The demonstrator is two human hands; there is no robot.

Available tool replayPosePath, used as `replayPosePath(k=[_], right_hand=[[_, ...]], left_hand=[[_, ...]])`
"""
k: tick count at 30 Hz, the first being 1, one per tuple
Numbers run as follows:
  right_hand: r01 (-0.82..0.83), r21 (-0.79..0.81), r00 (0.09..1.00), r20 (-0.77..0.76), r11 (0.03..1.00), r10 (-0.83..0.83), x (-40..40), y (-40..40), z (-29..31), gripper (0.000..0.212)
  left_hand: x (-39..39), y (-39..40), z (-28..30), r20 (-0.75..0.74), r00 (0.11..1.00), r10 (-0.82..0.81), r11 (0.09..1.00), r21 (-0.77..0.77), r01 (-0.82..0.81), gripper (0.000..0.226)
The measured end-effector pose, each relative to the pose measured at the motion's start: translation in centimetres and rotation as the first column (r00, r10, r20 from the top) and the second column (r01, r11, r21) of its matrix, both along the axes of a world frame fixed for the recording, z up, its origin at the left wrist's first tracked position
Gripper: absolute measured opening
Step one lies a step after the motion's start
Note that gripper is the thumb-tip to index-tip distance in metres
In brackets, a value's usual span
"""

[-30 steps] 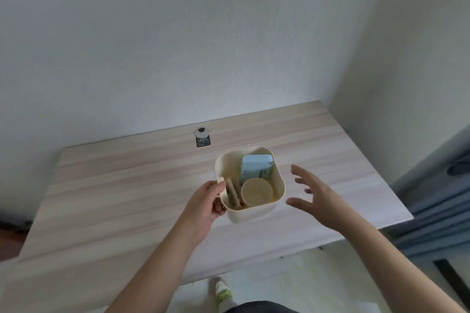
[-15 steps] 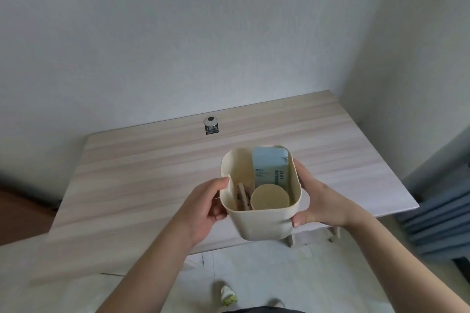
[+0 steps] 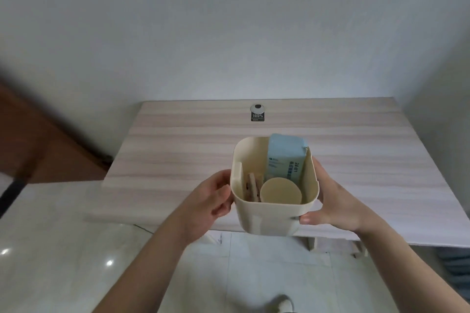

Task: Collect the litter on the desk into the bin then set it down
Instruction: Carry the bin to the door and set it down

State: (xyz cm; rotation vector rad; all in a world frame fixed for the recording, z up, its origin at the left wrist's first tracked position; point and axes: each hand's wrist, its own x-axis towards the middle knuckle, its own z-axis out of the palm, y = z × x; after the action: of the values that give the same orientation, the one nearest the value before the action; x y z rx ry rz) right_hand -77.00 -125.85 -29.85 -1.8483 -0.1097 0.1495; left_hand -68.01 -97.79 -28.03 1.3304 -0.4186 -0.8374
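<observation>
bin now clear of desk, both hands still gripping

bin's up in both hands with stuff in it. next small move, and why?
Probably lower the bin and set it down, on the floor or desk. The left hand and right hand grip its sides clear of the desk, and the blue carton sits inside; no loose litter shows on the desk.

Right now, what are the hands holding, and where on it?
Both hold the cream plastic bin by its opposite side walls below the rim: left hand on its left wall, right hand on its right wall.
</observation>
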Motion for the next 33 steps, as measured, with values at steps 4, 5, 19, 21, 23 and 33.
replayPosePath(k=[4, 5, 19, 21, 23, 33], right_hand=[[-0.082, -0.009, 0.997, 0.001, 0.997, 0.082, 2.0, 4.4, -0.1, 0.123], [-0.095, -0.010, 0.995, 0.002, 0.995, 0.095, 2.4, 5.7, -0.1, 0.122], [-0.261, 0.036, 0.963, 0.075, 0.965, 0.258, 6.4, 26.8, 1.9, 0.111], [-0.276, 0.038, 0.957, 0.100, 0.960, 0.271, 6.6, 29.7, 2.0, 0.104], [-0.279, 0.030, 0.955, 0.111, 0.960, 0.274, 7.0, 32.5, 1.9, 0.093], [-0.281, 0.052, 0.959, 0.057, 0.958, 0.278, 9.9, 42.5, 0.2, 0.060]], left_hand=[[0.0, 5.3, -0.1, 0.086, 0.994, 0.067, 0.995, 0.072, -0.073, 0.083], [-0.2, 6.8, -0.2, 0.111, 0.990, 0.087, 0.989, 0.107, -0.099, 0.079], [-4.8, 24.8, -1.2, 0.464, 0.636, 0.617, 0.651, 0.152, -0.743, 0.041], [-5.4, 27.2, -1.3, 0.433, 0.589, 0.683, 0.611, 0.103, -0.785, 0.039], [-6.0, 29.6, -1.4, 0.389, 0.532, 0.752, 0.560, 0.049, -0.827, 0.038], [-7.6, 38.4, -2.2, 0.459, 0.341, 0.820, 0.361, 0.048, -0.932, 0.031]])
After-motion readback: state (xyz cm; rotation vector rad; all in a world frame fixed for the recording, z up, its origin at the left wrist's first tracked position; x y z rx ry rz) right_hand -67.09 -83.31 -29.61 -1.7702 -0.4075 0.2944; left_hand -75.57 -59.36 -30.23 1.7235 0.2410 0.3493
